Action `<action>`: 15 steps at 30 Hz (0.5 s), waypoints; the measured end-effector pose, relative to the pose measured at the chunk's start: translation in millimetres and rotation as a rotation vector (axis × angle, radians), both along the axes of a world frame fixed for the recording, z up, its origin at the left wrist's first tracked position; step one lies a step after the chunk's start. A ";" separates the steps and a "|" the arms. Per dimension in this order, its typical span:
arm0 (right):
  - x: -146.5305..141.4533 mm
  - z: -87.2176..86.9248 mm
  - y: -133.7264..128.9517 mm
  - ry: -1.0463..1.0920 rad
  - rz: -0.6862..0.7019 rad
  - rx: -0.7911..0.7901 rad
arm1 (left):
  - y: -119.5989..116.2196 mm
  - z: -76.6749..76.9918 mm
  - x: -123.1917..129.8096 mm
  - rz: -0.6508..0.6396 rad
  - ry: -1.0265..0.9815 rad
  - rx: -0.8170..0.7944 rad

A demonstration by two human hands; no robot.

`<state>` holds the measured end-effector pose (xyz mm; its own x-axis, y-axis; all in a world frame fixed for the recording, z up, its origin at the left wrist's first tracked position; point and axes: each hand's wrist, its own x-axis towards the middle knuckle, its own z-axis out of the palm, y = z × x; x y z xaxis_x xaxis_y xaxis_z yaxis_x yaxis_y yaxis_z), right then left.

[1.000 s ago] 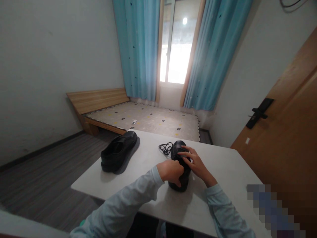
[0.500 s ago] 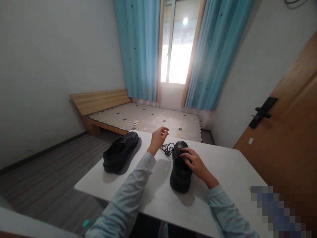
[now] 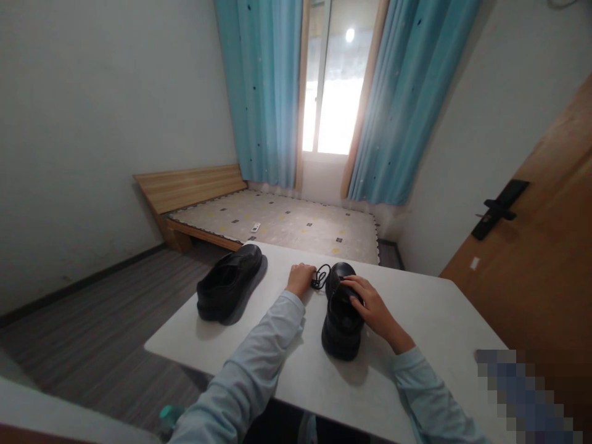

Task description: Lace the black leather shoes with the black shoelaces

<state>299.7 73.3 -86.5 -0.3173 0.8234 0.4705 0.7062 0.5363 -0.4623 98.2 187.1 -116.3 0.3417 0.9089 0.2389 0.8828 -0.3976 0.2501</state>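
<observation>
On white table (image 3: 402, 388), already set out: one black shoe (image 3: 234, 290) along left edge, toe near far left corner; at middle, second shoe (image 3: 341, 340), toe toward far edge. Just beside this one, in loose coil, black cord (image 3: 319, 283). How much is left: impossible to judge. At cord, left hand (image 3: 300, 279), fingers bent together, firm grip uncertain. Over second shoe's opening, right hand (image 3: 374, 308), fingers curved, slightly apart; pinching or only touching, cannot tell.

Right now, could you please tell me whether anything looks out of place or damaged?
No spill or damage stands out. The black cord looks slightly untidy, bunched in loops between the left hand and the shoe at the right hand.
</observation>
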 end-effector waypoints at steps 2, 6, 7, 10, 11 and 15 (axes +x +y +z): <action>-0.1 0.1 -0.1 0.009 0.003 0.000 | -1.1 2.1 -0.9 -0.011 0.022 0.011; -0.5 0.8 -1.4 0.049 -0.001 0.006 | -4.4 6.0 -3.1 -0.011 0.021 0.044; -0.7 1.2 -1.8 0.058 -0.001 0.006 | -5.0 6.5 -4.0 -0.001 0.020 0.053; -1.7 2.6 -2.8 0.057 0.014 0.010 | -5.2 8.5 -7.6 0.064 -0.075 0.068; -2.1 3.0 -2.8 0.046 0.019 0.013 | -4.8 9.9 -8.9 0.089 -0.165 0.069; -2.7 3.2 -1.3 -0.001 0.038 0.034 | -2.5 20.6 -12.7 0.160 -0.759 0.120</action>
